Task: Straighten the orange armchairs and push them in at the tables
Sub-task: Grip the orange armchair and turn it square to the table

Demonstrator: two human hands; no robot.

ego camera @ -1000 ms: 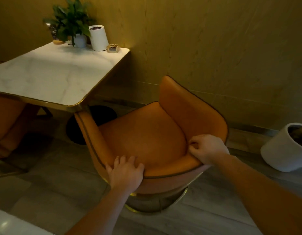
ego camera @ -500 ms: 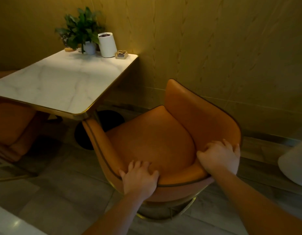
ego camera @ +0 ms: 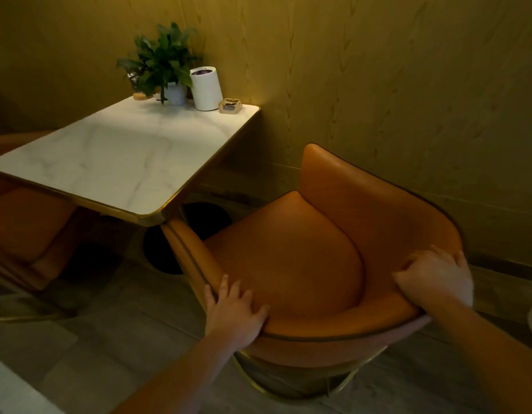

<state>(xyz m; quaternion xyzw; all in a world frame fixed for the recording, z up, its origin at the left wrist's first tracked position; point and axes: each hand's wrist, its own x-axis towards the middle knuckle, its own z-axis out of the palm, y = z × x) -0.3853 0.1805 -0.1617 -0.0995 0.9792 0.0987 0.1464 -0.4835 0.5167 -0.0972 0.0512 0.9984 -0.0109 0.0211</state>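
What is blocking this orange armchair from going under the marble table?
The armchair's left armrest meets the marble table's near corner. Both hands, left and right, already grip the backrest; nothing is between them and the chair.

Orange armchair [ego camera: 288,258] with dark piping, angled beside marble table [ego camera: 115,156] (one arm at its corner), not tucked under

Both forearms are bare, with no sleeves in view. The left hand [ego camera: 233,313] and right hand [ego camera: 436,277] wear nothing.
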